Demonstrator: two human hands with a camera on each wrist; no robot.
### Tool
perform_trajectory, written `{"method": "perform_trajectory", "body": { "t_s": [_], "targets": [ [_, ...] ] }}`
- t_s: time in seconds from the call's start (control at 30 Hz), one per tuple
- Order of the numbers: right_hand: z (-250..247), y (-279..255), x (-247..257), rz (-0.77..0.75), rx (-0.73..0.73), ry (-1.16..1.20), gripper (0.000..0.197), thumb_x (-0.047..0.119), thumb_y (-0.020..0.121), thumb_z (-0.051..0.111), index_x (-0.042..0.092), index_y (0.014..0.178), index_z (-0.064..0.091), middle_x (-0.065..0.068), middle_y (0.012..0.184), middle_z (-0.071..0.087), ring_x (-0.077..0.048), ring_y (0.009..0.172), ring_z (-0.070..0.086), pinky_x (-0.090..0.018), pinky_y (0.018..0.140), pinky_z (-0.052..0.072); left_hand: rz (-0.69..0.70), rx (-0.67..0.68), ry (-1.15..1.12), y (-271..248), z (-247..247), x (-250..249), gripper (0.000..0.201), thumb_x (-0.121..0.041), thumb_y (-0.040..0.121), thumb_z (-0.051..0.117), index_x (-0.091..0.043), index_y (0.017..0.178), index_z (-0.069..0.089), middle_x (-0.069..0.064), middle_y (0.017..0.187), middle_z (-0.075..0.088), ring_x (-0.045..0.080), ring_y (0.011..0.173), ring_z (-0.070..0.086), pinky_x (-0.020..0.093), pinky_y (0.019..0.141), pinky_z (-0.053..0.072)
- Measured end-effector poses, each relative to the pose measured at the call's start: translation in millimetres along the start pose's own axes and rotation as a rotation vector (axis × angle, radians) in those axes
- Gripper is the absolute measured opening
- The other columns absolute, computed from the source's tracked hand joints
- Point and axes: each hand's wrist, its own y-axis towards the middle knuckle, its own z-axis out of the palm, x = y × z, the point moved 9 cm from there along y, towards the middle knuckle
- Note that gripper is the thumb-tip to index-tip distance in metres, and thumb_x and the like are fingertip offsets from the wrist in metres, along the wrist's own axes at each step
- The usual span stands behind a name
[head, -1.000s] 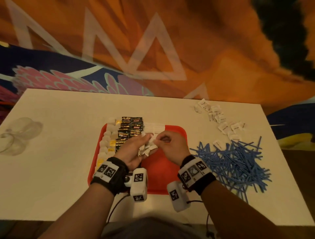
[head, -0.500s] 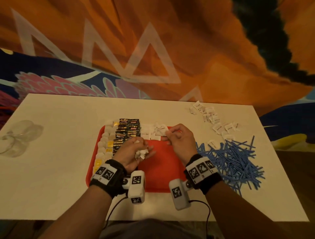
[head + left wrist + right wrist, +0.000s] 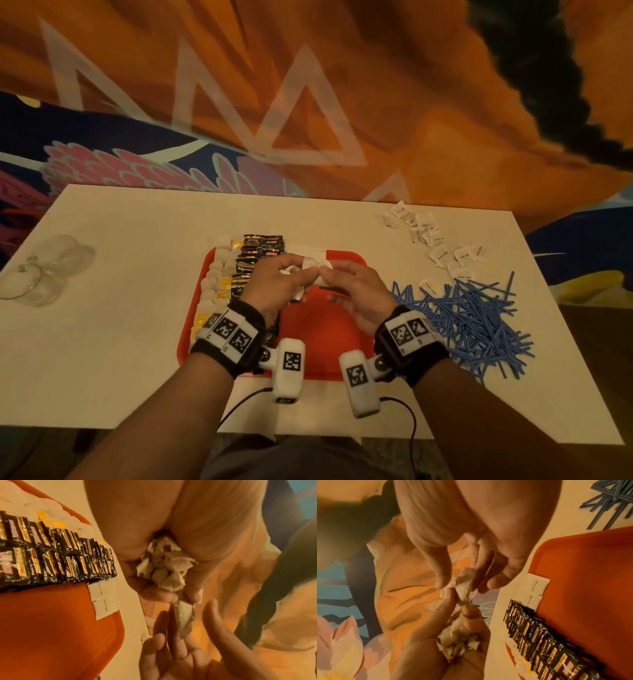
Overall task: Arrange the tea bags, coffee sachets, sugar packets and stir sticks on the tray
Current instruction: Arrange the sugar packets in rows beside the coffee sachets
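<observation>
Between my two hands, above the far part of the tray, is one sugar packet: my right hand pinches it with thumb and fingers, and the fingertips of my left hand touch its other end. My left hand also grips a bunch of packets in its curled palm. On the tray, two packets marked "brown sugar" lie flat at the far edge, just beside the black coffee sachets, which stand in rows; left of them are the white and yellow tea bags. More packets lie loose on the table at the far right, and near them is the pile of blue sticks.
</observation>
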Motion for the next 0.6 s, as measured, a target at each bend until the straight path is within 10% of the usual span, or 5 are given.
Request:
{"method": "perform_trajectory", "body": {
  "t_s": [0.3, 0.6],
  "targets": [
    [1, 0, 8, -0.138, -0.077, 0.13, 0.023, -0.011, 0.079, 0.068, 0.011, 0.074, 0.065, -0.004, 0.075, 0.067, -0.018, 0.072, 0.06, -0.03, 0.067, 0.047, -0.022, -0.013, -0.064, -6, -3, 11, 0.014, -0.006, 0.09, 0.069, 0.004, 0.099, 0.069, 0.014, 0.07, 0.061, 0.014, 0.051, 0.057, 0.022, 0.044, 0.047],
    [0, 4, -1, -0.096, -0.114, 0.27, 0.004, 0.006, 0.092, 0.062, 0.008, 0.095, 0.063, -0.008, 0.087, 0.069, -0.019, 0.076, 0.065, -0.032, 0.067, 0.05, -0.056, -0.054, -0.128, -1, -11, 21, 0.014, -0.025, 0.091, 0.071, -0.012, 0.085, 0.076, 0.019, 0.074, 0.062, 0.024, 0.054, 0.055, 0.026, 0.048, 0.043]
  ]
}}
